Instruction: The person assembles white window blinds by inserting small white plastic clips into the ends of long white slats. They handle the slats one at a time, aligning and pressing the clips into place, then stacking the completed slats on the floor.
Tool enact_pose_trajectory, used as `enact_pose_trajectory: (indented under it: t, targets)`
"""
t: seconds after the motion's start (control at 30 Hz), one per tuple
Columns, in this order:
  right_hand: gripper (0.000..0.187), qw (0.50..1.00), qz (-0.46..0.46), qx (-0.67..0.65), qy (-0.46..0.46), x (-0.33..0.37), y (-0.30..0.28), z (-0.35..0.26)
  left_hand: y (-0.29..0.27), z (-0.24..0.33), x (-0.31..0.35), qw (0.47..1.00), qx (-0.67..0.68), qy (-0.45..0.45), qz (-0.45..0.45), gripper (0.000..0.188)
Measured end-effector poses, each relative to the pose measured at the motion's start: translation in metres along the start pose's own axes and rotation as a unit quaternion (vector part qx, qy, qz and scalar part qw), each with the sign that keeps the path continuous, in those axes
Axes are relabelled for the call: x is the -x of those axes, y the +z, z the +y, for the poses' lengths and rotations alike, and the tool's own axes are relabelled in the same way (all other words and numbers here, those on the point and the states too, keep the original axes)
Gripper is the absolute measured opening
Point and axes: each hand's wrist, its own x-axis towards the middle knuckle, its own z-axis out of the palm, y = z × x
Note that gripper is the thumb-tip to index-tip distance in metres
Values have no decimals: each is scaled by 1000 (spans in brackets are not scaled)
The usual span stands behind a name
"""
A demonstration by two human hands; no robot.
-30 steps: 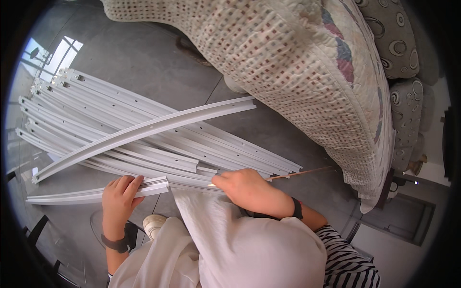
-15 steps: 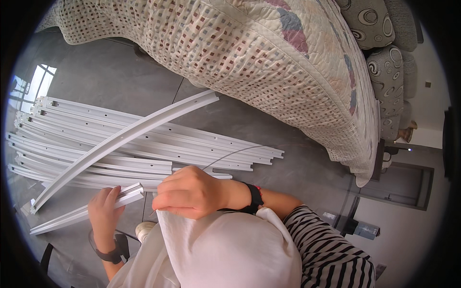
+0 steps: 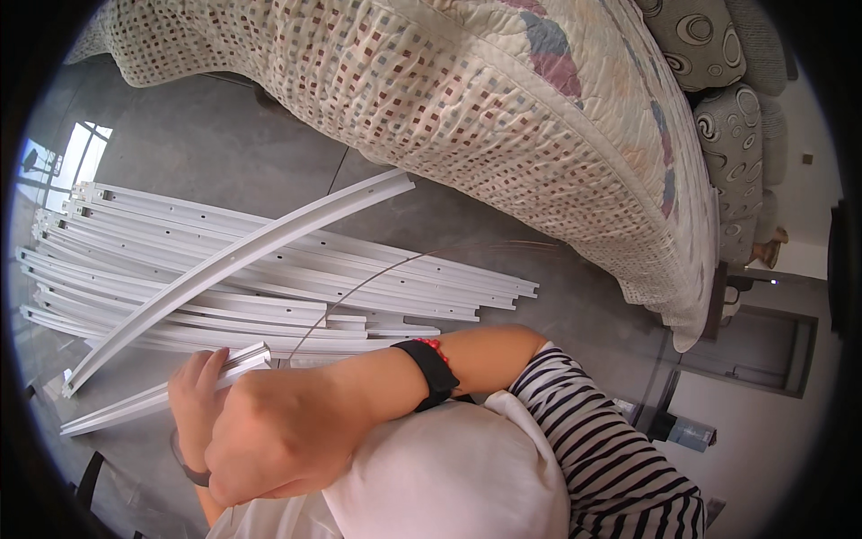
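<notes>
My left hand (image 3: 190,386) grips a white slotted rail (image 3: 117,416) near its upper right end, with the fingers curled over it. In front of it, my right hand (image 3: 269,436) is closed with its back facing up, partly hiding the left. A thin wire (image 3: 377,275) arcs over the floor and passes behind my right forearm; a short bit shows below the fist, which appears closed on it. The fingertips of my right hand are hidden. Several white rails (image 3: 269,310) lie stacked beyond my hands, and one curved rail (image 3: 242,256) rests diagonally across them.
A patterned quilt (image 3: 431,99) hangs down at the far side, over the grey tile floor (image 3: 215,135). Patterned cushions (image 3: 727,135) sit at the upper right. A grey door (image 3: 759,346) stands at the right. White cloth (image 3: 449,467) covers my lap.
My right hand has moved left and toward me, now overlapping the left hand. The wire has been drawn along and bends differently. My left hand with its rail has hardly moved.
</notes>
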Motion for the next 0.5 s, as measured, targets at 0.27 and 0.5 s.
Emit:
enact_pose_trajectory:
  t: [0.27,0.5]
  targets:
    - [5,977,-12,-122,173,24,-18,1,2,-8,1,999,27,-27,-37,57]
    - [7,903,9,69,425,99,-55,18,-7,-19,7,999,12,-15,-30,56]
